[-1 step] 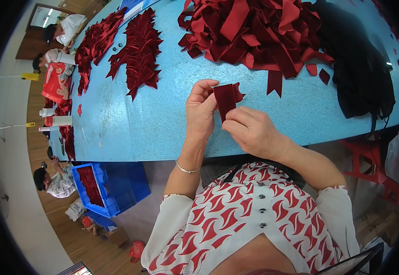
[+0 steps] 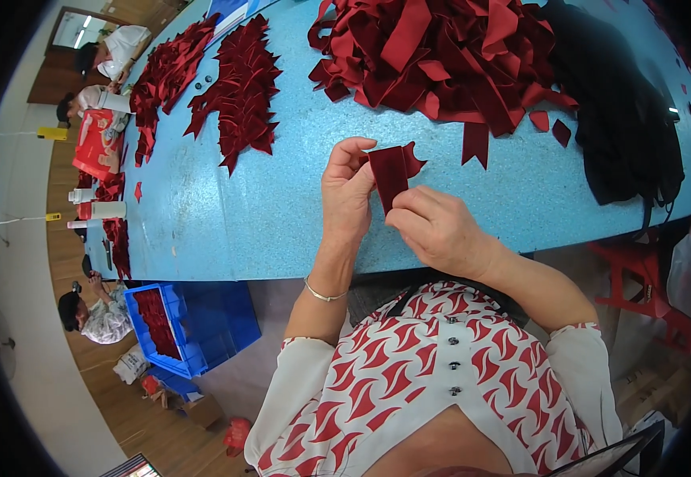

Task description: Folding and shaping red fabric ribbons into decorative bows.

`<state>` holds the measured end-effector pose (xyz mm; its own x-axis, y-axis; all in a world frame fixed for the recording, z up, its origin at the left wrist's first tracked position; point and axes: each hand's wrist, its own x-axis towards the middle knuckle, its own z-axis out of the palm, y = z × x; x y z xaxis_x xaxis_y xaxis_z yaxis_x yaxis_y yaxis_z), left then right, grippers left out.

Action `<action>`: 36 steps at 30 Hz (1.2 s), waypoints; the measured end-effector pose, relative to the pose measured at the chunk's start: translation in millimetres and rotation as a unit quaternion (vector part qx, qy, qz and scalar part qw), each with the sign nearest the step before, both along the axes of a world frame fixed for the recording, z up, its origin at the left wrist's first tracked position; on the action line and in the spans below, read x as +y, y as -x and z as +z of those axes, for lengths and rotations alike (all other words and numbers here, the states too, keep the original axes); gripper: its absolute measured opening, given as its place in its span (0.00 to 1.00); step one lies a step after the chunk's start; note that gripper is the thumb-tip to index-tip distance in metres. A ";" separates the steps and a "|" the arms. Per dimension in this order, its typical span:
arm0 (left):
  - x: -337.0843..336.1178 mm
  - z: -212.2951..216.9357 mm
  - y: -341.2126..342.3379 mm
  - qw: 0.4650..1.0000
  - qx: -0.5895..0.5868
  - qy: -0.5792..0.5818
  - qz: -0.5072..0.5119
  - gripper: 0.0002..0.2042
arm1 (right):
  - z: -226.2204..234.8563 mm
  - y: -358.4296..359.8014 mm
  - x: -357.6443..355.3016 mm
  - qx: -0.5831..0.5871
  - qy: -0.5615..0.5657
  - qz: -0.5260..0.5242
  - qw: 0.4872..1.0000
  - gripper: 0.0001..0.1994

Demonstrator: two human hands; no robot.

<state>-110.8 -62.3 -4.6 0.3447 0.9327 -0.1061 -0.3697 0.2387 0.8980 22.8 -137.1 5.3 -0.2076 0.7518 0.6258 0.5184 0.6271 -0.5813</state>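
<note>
Over the front of the blue table, both hands hold one dark red velvet ribbon (image 2: 390,176). My left hand (image 2: 349,183) pinches its upper left part between thumb and fingers. At the ribbon's lower end my right hand (image 2: 438,226) is closed on it, fingertips pressed together. A notched ribbon end sticks out behind the flat front piece, at the upper right. Beyond my hands lies a big heap of cut red ribbons (image 2: 409,71). To the left are overlapping rows of folded ribbon bows (image 2: 246,95).
Black cloth (image 2: 611,103) lies on the table's right side. A blue crate (image 2: 190,330) with red pieces stands left, below the table edge (image 2: 194,266). Another ribbon pile (image 2: 170,67) lies far left, near several people. A red stool (image 2: 639,278) stands at right.
Almost nothing differs. The ribbon's notched end sticks out slightly further right, and my right hand has shifted very slightly.
</note>
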 end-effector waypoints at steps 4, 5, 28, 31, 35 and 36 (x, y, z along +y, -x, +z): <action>-0.2 -3.1 0.5 0.998 -0.031 -0.043 0.023 0.07 | -1.9 0.7 -9.6 0.088 0.089 0.004 0.992 0.09; -0.4 -3.7 1.0 0.997 -0.041 -0.048 0.031 0.07 | 1.1 -0.4 -12.1 0.129 0.173 0.027 0.976 0.09; -4.0 7.0 -12.5 0.997 -0.032 -0.062 0.014 0.07 | -17.9 6.2 16.0 0.709 0.336 0.118 0.609 0.20; -2.4 4.1 -8.5 0.997 -0.036 -0.071 0.017 0.07 | -19.8 10.5 20.1 0.703 0.331 0.125 0.617 0.20; -1.0 8.6 -1.8 0.997 -0.030 -0.064 0.027 0.06 | -19.2 13.6 27.0 0.696 0.327 0.115 0.629 0.18; -0.8 7.8 -2.6 0.997 -0.026 -0.067 0.008 0.06 | -21.9 11.7 28.1 0.683 0.332 0.106 0.642 0.18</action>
<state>-108.1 -63.1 3.1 0.3321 0.9425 0.0380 -0.4188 0.1112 0.9012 11.1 -109.0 -16.5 0.0522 0.9925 -0.1103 -0.8151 -0.0215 -0.5789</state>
